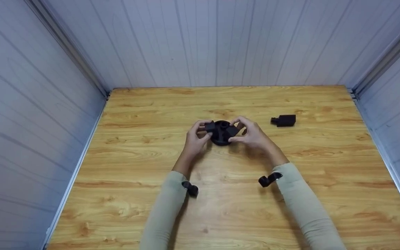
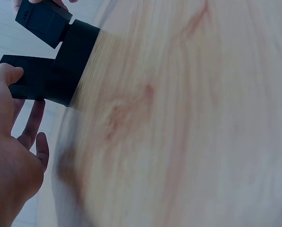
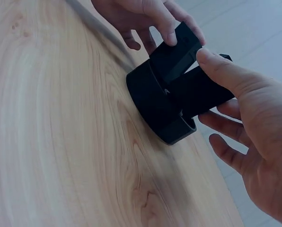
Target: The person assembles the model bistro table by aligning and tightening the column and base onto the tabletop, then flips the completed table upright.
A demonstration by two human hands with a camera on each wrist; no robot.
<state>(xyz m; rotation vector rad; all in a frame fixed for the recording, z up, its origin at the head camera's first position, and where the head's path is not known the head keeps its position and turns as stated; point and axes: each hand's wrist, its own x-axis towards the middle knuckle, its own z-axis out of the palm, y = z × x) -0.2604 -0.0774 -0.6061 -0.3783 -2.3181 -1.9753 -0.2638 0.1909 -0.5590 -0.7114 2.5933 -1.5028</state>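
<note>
A round black base [image 1: 219, 141] with a raised rim rests on the wooden table between both hands. My left hand [image 1: 196, 137] pinches a black rectangular block [image 2: 32, 78] between thumb and fingers, at the left side of the base. On the other side my right hand [image 1: 251, 134] grips a second black block [image 3: 200, 92], thumb on top and fingers below. Both blocks stand up out of the base, leaning outward, as the right wrist view shows. Their lower ends are hidden inside the rim [image 3: 153, 104].
A third black block [image 1: 286, 120] with a narrower neck lies on its side, right of the hands. Pale panelled walls [image 1: 200, 41] close off the wooden table [image 1: 134, 180] at the back and sides. Each sleeve carries a small black wrist camera [image 1: 190, 189].
</note>
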